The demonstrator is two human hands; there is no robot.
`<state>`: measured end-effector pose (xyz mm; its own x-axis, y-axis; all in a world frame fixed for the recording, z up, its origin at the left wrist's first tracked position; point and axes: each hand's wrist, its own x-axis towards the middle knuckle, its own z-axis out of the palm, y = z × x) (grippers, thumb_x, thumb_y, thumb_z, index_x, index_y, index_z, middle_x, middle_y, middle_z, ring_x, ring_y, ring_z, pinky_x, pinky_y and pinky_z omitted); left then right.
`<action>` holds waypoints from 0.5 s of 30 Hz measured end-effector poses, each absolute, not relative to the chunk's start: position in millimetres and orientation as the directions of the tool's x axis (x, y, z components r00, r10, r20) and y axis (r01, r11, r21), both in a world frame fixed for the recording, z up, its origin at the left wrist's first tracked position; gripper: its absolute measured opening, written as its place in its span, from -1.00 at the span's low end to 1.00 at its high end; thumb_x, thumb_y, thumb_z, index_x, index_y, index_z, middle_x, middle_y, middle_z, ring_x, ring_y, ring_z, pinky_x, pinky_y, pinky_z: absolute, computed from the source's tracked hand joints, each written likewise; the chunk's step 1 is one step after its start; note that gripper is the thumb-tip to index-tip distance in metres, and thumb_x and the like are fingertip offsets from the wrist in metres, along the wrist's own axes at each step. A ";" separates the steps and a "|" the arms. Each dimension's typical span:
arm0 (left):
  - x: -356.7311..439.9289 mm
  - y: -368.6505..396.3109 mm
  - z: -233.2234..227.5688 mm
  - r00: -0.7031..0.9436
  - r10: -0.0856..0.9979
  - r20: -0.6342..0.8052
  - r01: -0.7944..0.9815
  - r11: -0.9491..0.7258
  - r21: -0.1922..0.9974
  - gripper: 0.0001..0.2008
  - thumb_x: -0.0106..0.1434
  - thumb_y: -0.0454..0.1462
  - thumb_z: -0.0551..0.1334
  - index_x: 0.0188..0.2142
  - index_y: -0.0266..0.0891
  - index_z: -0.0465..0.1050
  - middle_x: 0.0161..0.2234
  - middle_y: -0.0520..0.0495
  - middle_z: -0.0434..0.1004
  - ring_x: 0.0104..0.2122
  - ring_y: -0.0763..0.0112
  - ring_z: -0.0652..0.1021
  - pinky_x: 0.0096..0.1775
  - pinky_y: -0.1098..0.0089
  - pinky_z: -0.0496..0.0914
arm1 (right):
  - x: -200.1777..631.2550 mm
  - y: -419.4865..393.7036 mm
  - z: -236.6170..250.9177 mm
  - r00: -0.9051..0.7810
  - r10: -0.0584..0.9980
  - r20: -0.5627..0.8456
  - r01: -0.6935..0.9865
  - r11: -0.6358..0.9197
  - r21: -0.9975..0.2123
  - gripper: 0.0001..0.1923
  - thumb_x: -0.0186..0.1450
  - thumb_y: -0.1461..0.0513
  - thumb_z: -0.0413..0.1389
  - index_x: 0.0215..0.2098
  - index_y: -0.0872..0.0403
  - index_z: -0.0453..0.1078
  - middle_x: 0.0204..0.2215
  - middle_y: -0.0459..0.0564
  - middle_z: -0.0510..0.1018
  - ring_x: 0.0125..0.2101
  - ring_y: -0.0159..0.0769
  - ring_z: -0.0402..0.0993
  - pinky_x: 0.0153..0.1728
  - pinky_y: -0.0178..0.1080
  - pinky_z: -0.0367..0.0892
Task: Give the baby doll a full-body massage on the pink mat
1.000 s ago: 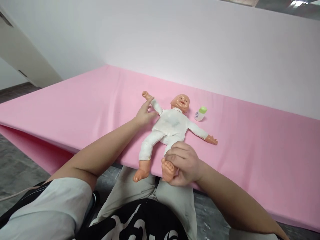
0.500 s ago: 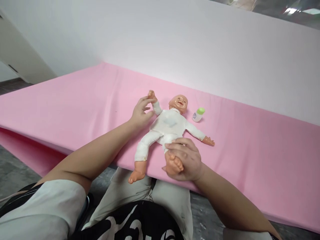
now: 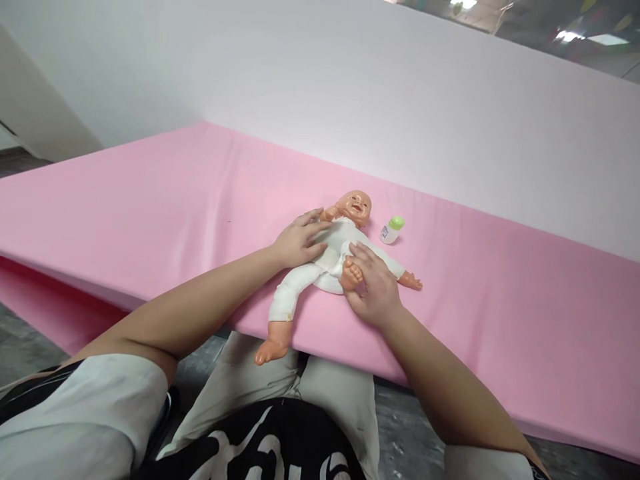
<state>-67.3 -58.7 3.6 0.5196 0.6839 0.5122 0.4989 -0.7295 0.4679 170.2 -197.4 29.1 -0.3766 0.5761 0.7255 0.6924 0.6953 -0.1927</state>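
Observation:
A baby doll (image 3: 343, 233) with a white cloth body lies on its back on the pink surface (image 3: 165, 200), head away from me. My left hand (image 3: 301, 241) is over the doll's arm, which is folded across the chest with its hand near the chin; my fingers are extended over it. My right hand (image 3: 376, 287) is wrapped round the doll's other leg, bent up towards the belly, so the sole of the foot (image 3: 351, 275) faces me. The doll's straight leg (image 3: 287, 300) hangs past the near edge, and its other arm stretches out to the right.
A small white bottle with a green cap (image 3: 392, 230) stands tilted-looking just right of the doll's head. Behind the surface rises a pale wall (image 3: 320, 87). My legs (image 3: 340, 413) are at the near edge.
My right hand has pushed the doll's leg up from the near edge, bending it towards the belly. My left hand has brought the doll's arm from raised outward to across the chest.

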 end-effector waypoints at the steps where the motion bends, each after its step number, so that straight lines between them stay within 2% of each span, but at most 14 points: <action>1: -68.7 -55.4 1.5 0.463 0.719 0.519 0.513 -0.695 0.504 -0.37 0.29 -0.07 0.30 0.33 -0.12 0.45 0.47 -0.21 0.19 0.41 -0.08 0.31 0.39 -0.07 0.26 | 167.0 -202.1 31.5 -0.408 0.540 0.736 0.671 0.724 -0.159 -0.47 0.28 0.31 0.20 0.22 0.02 0.38 0.22 0.18 0.58 0.30 0.12 0.45 0.22 0.20 0.46; 5: -77.0 -34.7 -5.9 0.175 0.861 0.478 0.479 -0.498 0.723 -0.30 0.24 -0.13 0.34 0.37 -0.09 0.36 0.39 -0.22 0.28 0.32 -0.05 0.41 0.33 -0.07 0.35 | 148.7 -223.5 35.2 -0.535 0.426 0.729 0.506 0.853 -0.128 -0.58 0.24 0.21 0.26 0.08 -0.02 0.45 0.00 0.07 0.70 0.04 0.03 0.61 0.02 0.10 0.52; 7: -82.9 -22.1 -7.0 0.010 0.940 0.341 0.350 -0.322 0.880 -0.32 0.24 -0.19 0.34 0.35 -0.10 0.35 0.31 -0.24 0.36 0.16 0.04 0.54 0.22 -0.03 0.45 | 139.8 -231.9 32.2 -0.620 0.389 0.681 0.402 0.904 -0.150 -0.69 0.25 0.18 0.25 -0.03 -0.02 0.47 -0.11 0.02 0.72 -0.11 -0.06 0.63 -0.09 0.03 0.52; 9: -89.4 -11.1 -5.8 -0.111 0.985 0.132 0.132 -0.117 0.984 -0.36 0.25 -0.23 0.33 0.32 -0.13 0.34 0.20 -0.26 0.45 -0.08 0.21 0.61 0.05 0.07 0.55 | 133.0 -236.3 26.7 -0.707 0.361 0.608 0.333 0.929 -0.164 -0.79 0.26 0.16 0.23 -0.14 0.00 0.48 -0.22 0.00 0.72 -0.20 -0.12 0.61 -0.16 -0.02 0.49; 11: -95.0 -4.0 -3.2 -0.139 0.990 -0.035 -0.075 0.025 0.997 -0.40 0.24 -0.25 0.31 0.28 -0.13 0.34 0.06 -0.23 0.51 -0.27 0.35 0.60 -0.15 0.19 0.59 | 128.8 -236.5 20.1 -0.765 0.357 0.536 0.315 0.933 -0.173 -0.83 0.27 0.13 0.24 -0.20 0.01 0.47 -0.29 -0.01 0.70 -0.24 -0.14 0.57 -0.19 -0.06 0.46; 12: -97.0 -2.4 -1.8 -0.130 0.989 -0.071 -0.142 0.052 0.989 -0.41 0.23 -0.25 0.31 0.26 -0.12 0.35 0.02 -0.20 0.53 -0.32 0.38 0.58 -0.22 0.23 0.59 | 127.4 -235.6 17.1 -0.782 0.361 0.508 0.316 0.932 -0.176 -0.81 0.27 0.10 0.26 -0.22 0.02 0.47 -0.32 -0.01 0.69 -0.25 -0.15 0.55 -0.20 -0.07 0.45; 15: -98.0 -4.3 0.1 -0.106 0.994 0.015 -0.157 -0.031 0.987 -0.47 0.19 -0.23 0.35 0.18 -0.09 0.47 0.01 -0.17 0.55 -0.26 0.32 0.61 -0.24 0.24 0.59 | 125.5 -232.9 12.5 -0.802 0.360 0.476 0.317 0.933 -0.172 -0.71 0.29 -0.01 0.29 -0.24 0.02 0.45 -0.36 -0.02 0.67 -0.26 -0.16 0.53 -0.22 -0.09 0.43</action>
<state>-98.0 -4.3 0.1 -0.1061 0.9942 0.0148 -0.1566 -0.0314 0.9872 125.5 -232.9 12.5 -0.8021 0.3603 0.4762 0.3169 0.9327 -0.1720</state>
